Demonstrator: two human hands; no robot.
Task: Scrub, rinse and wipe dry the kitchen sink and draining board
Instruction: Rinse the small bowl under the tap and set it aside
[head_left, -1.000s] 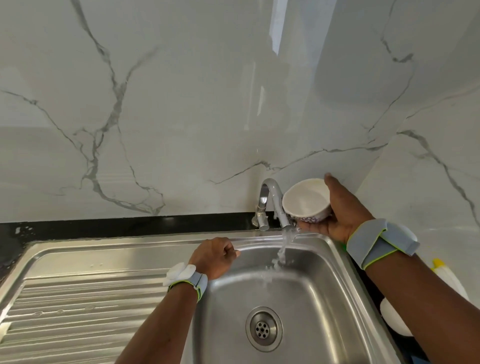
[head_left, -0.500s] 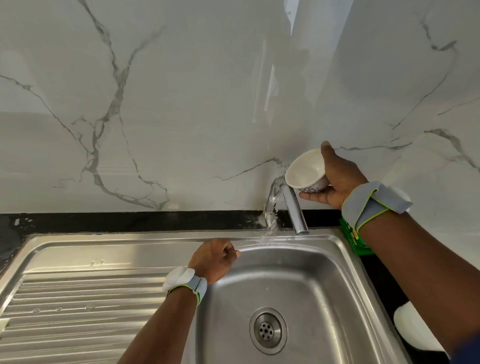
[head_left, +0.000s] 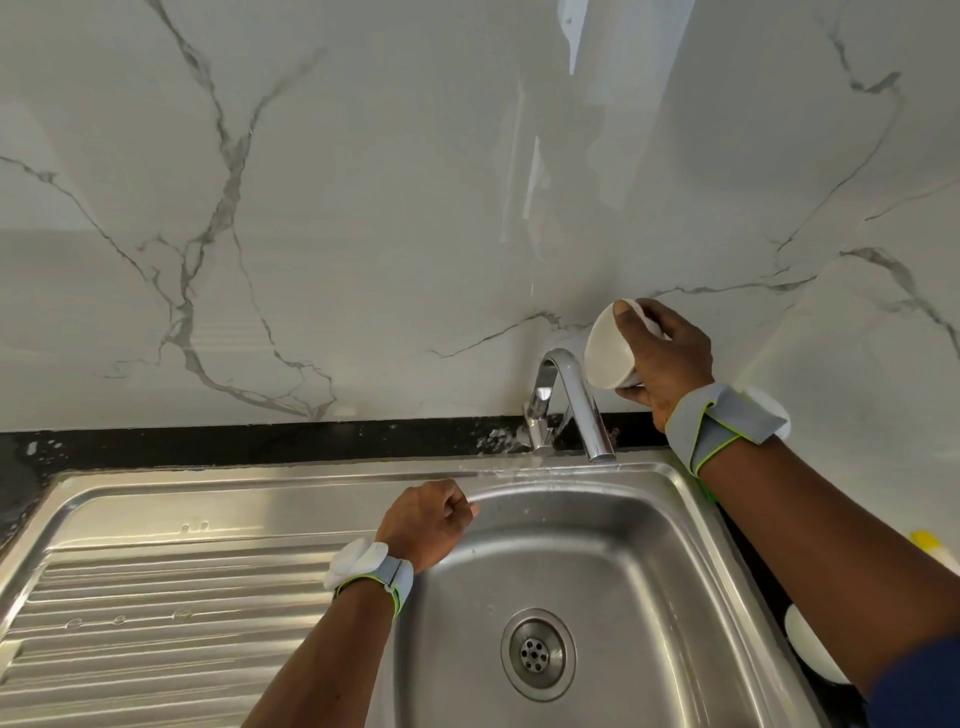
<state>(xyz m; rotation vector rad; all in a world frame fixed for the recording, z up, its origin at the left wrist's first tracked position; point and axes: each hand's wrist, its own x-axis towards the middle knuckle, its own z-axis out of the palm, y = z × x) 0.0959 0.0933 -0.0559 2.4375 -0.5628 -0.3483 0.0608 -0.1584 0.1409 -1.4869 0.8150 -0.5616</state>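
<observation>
A stainless steel sink (head_left: 649, 525) with a round drain (head_left: 537, 653) fills the lower right, and its ribbed draining board (head_left: 171, 613) lies to the left. A chrome tap (head_left: 576, 400) stands at the sink's back rim, with water drops on the rim around its base. My right hand (head_left: 662, 358) holds a small white bowl (head_left: 608, 353) tipped on its side, just right of the tap's top. My left hand (head_left: 428, 519) is a closed fist resting on the sink's back-left rim, with nothing visible in it.
A marble-patterned wall (head_left: 415, 208) rises behind a black counter strip (head_left: 260, 441). On the counter at the right edge lie a white round object (head_left: 808, 652) and a yellow-capped thing (head_left: 927, 540), with a bit of green by my right wrist.
My right hand rose with the bowl from under the spout to beside the tap's top and tipped it further over. Water that poured over the tap has stopped. The left fist stayed put.
</observation>
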